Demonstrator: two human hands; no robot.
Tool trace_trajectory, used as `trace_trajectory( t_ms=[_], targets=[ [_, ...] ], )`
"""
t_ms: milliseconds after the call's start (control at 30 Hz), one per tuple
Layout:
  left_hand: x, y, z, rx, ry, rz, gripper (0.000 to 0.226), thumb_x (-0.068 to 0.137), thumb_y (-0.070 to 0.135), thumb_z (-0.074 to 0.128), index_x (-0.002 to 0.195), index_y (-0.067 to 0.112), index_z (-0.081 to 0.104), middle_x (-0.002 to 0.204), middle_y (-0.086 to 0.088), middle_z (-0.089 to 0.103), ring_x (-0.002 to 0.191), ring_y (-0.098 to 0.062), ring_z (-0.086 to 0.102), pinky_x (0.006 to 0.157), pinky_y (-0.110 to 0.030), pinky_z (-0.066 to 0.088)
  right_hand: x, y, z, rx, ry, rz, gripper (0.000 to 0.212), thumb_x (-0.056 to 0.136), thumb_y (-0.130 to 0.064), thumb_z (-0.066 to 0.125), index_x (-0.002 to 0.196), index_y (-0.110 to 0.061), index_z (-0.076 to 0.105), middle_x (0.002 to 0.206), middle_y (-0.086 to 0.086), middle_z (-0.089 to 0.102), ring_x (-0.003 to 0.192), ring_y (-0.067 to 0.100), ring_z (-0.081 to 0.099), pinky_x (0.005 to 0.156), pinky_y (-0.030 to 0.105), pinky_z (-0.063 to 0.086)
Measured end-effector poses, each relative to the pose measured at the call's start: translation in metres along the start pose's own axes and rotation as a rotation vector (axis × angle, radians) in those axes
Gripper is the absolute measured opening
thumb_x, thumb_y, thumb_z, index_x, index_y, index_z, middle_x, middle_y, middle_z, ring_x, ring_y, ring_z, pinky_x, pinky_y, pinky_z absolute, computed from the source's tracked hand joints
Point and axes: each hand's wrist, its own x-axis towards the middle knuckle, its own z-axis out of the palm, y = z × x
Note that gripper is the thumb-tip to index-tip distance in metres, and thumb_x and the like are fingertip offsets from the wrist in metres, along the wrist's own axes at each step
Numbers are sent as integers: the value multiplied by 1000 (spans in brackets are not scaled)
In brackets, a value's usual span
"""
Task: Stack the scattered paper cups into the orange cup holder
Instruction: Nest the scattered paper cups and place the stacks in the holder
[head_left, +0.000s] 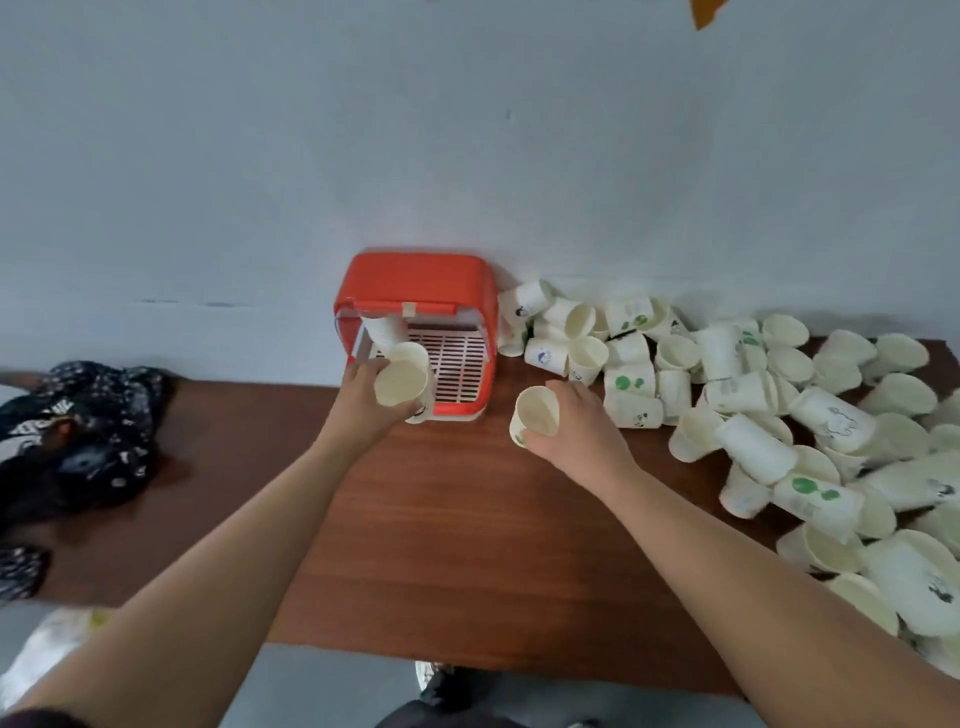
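While both forearms stretch forward over the table (441, 519), the left hand (363, 400) curls round a paper cup (401, 383), mouth facing back, at the open front of the orange cup holder (415, 286) just beyond its fingers. The right hand (579, 423) grips a second cup (537, 415), with the scattered cups (753, 410) heaped to its right.

1 view only: head-worn, wide-angle, facing forward and steeply down, near above the brown table (457, 545); pale wall (467, 130) fills the upper half.
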Motion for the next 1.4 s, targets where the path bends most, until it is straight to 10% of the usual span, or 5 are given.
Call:
trace_trajectory(
  t_ms=[800, 1000, 1133, 1400],
  targets=[
    [125, -58, 20, 70, -266, 108, 78, 76, 35, 83, 142, 21, 44, 141, -8, 42, 129, -30, 46, 104, -46, 42, 120, -118, 63, 264, 181, 134, 60, 85, -34, 74, 137, -24, 46, 133, -5, 39, 110, 1, 39, 92, 17, 32],
    [125, -87, 6, -33, -337, 125, 98, 77, 25, 84, 155, 20, 26, 157, -6, 35, 141, -24, 39, 112, -43, 37, 141, -134, 90, 286, 134, 99, 59, 80, -35, 77, 131, -20, 52, 128, -4, 47, 115, 11, 49, 98, 30, 44],
    [123, -111, -10, -122, -303, 52, 70, 92, 23, 67, 153, 20, 34, 152, -1, 46, 137, -16, 45, 105, -25, 34, 152, -138, 114, 154, 21, 73, 66, 84, -37, 75, 140, -16, 47, 139, -1, 45, 128, 16, 45, 102, 29, 39],
    [123, -100, -13, -298, -362, 83, 56, 99, 43, 57, 150, 28, 42, 145, 8, 53, 126, -9, 53, 108, -34, 43, 162, -133, 141, 61, -133, 59, 74, 85, -19, 75, 149, -15, 39, 149, 3, 46, 137, 21, 43, 111, 35, 37]
  ],
)
